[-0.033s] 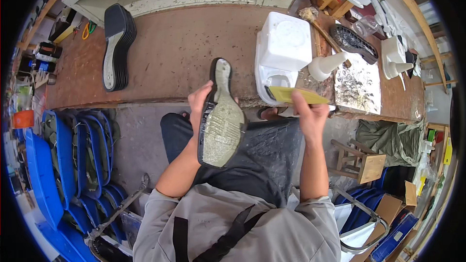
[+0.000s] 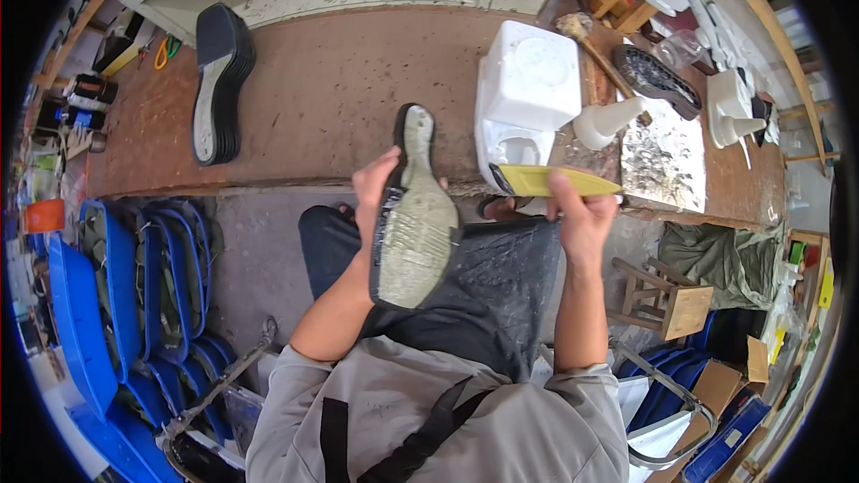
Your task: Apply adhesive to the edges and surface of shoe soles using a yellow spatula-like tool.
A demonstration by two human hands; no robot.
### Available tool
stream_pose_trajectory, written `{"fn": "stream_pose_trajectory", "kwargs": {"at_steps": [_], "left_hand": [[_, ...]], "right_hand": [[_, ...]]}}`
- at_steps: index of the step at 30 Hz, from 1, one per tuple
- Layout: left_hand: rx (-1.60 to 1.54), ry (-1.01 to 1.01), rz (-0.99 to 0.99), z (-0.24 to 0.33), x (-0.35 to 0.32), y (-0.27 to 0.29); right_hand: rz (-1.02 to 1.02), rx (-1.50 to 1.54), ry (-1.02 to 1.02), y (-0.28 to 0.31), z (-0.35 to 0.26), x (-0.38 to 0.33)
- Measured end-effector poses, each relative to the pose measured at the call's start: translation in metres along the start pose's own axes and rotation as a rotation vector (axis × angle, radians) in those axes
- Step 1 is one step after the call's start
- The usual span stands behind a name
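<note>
My left hand grips a shoe sole by its left edge and underside, narrow end pointing away from me. Its upward face is pale greenish grey with a glossy, wet-looking sheen, and its rim is black. My right hand is closed on a flat yellow-handled brush. The brush's dark tip is at the near opening of a white plastic container, which stands on the bench edge. At the left of the bench lies a stack of several black soles, the top one part grey.
The brown bench runs across in front of me. At its right are a white cone-shaped nozzle, a wooden-handled brush, a black sole and a stained sheet. Blue trays stand at left, a wooden stool at right.
The yellow brush has turned so its broad face shows more, and lies slightly further right. My left hand still holds the sole, and the whole view has shifted slightly.
</note>
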State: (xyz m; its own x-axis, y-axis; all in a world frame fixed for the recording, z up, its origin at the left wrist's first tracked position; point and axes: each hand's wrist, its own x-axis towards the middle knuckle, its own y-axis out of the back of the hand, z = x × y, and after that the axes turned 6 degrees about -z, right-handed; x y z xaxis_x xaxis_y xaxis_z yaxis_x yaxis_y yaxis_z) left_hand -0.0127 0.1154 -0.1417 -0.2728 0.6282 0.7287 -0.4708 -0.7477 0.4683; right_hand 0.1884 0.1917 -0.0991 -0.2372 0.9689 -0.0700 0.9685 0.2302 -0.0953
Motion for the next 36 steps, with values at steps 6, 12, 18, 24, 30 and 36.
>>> {"fn": "stream_pose_trajectory", "kwargs": {"at_steps": [6,12,18,24,30,36], "left_hand": [[-0.084,-0.077,0.024,0.025,0.011,0.008],[-0.103,-0.090,0.080,0.047,0.017,0.032],[-0.119,-0.148,0.028,0.049,0.010,0.051],[-0.188,-0.139,0.060,0.055,0.006,0.058],[-0.204,-0.106,-0.007,0.063,0.008,0.069],[-0.295,-0.047,-0.142,0.068,0.010,0.076]], "right_hand": [[-0.191,-0.034,0.318,-0.035,-0.049,-0.054],[-0.192,-0.307,0.645,-0.050,-0.078,-0.069],[-0.374,-0.211,0.722,-0.057,-0.087,-0.095],[-0.446,-0.202,0.828,-0.056,-0.088,-0.108],[-0.520,-0.188,0.943,-0.057,-0.088,-0.116],[-0.629,-0.203,0.996,-0.057,-0.090,-0.120]]}}
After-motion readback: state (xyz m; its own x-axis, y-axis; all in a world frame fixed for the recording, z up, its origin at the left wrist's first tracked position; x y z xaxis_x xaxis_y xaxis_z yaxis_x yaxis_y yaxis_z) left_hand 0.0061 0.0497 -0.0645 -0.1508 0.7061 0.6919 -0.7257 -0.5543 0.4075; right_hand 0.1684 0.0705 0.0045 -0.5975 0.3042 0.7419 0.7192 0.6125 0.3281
